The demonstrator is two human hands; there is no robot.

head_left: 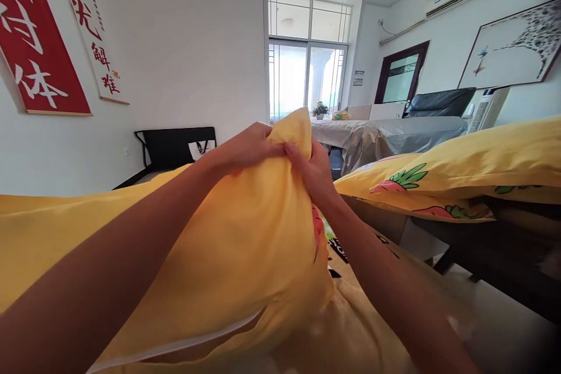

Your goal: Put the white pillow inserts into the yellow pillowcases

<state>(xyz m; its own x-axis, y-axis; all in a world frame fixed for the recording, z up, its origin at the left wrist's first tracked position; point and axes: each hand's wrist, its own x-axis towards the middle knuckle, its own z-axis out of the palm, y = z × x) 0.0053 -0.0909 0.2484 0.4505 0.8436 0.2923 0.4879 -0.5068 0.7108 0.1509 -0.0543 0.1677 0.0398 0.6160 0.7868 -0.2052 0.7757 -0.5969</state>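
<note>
A large yellow pillowcase (236, 228) fills the lower middle and stretches to the left edge of the view. Its upper corner is raised in front of me. My left hand (254, 143) grips the cloth just below this corner, fingers closed on it. Close beside it, my right hand (312, 166) is shut on the corner's right edge, with the thumb toward the left hand. Near the bottom, the cloth has a long slit edged with a white strip. A little red carrot print shows at its right side. What fills it is hidden.
Yellow carrot-print bedding (456, 169) lies on a dark piece of furniture at right. Beige printed fabric (350, 304) is below my right arm. Farther back stand a plastic-covered table (394, 131), a black chair (438, 105) and a black bench (175, 149) with a white bag.
</note>
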